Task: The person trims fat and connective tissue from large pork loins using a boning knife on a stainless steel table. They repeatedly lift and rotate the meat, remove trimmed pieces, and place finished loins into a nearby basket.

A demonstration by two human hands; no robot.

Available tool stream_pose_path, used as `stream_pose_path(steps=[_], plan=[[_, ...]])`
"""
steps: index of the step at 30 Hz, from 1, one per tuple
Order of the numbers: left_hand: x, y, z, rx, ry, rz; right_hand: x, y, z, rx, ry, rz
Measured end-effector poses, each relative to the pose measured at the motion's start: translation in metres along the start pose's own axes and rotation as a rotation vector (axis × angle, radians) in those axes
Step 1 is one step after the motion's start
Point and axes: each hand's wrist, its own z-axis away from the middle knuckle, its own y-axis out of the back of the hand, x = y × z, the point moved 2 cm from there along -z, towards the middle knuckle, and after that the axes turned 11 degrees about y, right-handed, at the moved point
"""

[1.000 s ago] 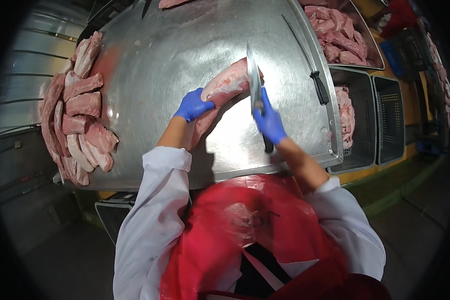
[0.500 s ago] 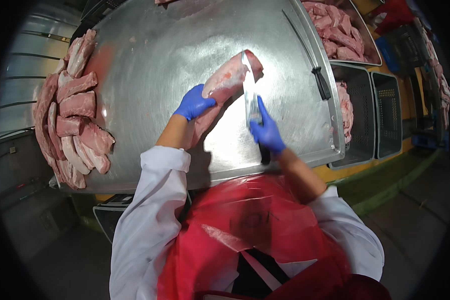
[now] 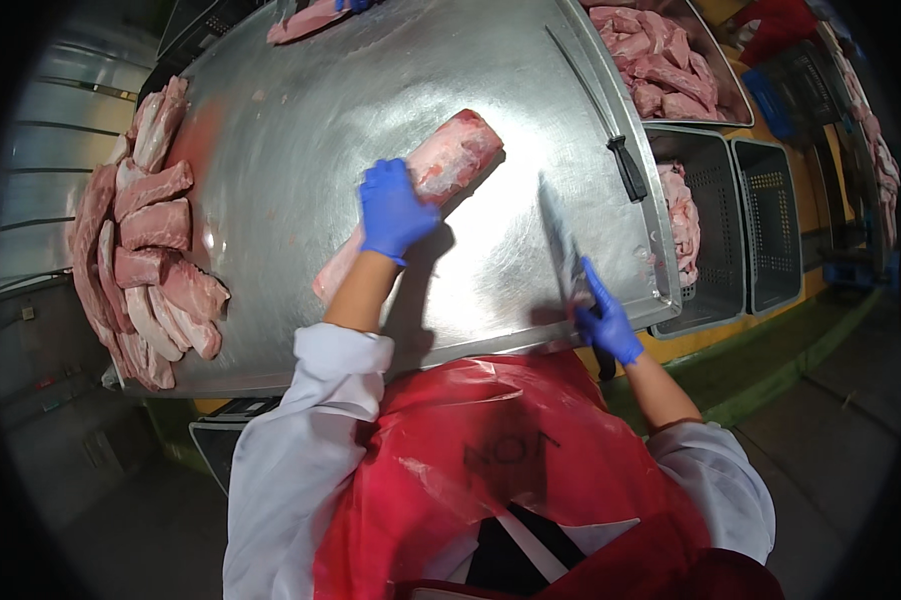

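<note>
A long piece of pink meat (image 3: pixel 457 155) lies slantwise on the metal table (image 3: pixel 300 120). My left hand (image 3: pixel 394 210), in a blue glove, is closed over the middle of it, fingers wrapped on its top. In my right hand (image 3: pixel 610 325), also gloved in blue, is a knife (image 3: pixel 558 232) with a dark handle. Its blade, smeared by motion, points away from me above the table's near right part, apart from the meat. My right index finger lies stretched along the knife.
Several meat pieces (image 3: pixel 155 225) are heaped at the left edge. A sharpening steel (image 3: pixel 625 168) lies at the right. Beyond it stand a meat-filled tray (image 3: pixel 745 95) and grey crates (image 3: pixel 770 235). At the far edge another person's gloved hand (image 3: pixel 355 5) touches meat (image 3: pixel 305 22).
The knife has come off the meat and moved right and toward me. My left hand has shifted its hold up over the meat. Another person's hand has appeared at the far edge.
</note>
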Motion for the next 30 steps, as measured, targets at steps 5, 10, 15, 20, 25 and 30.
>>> stream_pose_path(steps=[5, 10, 15, 20, 25, 30], plan=[[0.071, -0.047, -0.027, -0.036, 0.004, -0.033, -0.028, 0.033, -0.064, 0.227, -0.013, -0.145], [0.037, -0.033, -0.042, -0.081, 0.2, 0.297, -0.023, 0.008, -0.103, 0.162, 0.026, -0.135], [0.03, -0.026, -0.045, -0.143, 0.29, 0.376, -0.031, -0.054, -0.209, 0.023, 0.094, -0.026], [0.018, -0.03, -0.047, -0.119, 0.324, 0.467, -0.02, -0.074, -0.237, -0.291, 0.097, 0.33], [-0.006, -0.035, -0.049, -0.072, 0.363, 0.603, -0.017, -0.029, -0.185, -0.465, 0.189, 0.282], [0.033, -0.006, -0.048, -0.145, 0.341, 0.901, -0.071, -0.072, -0.252, -0.504, -0.005, 0.285]])
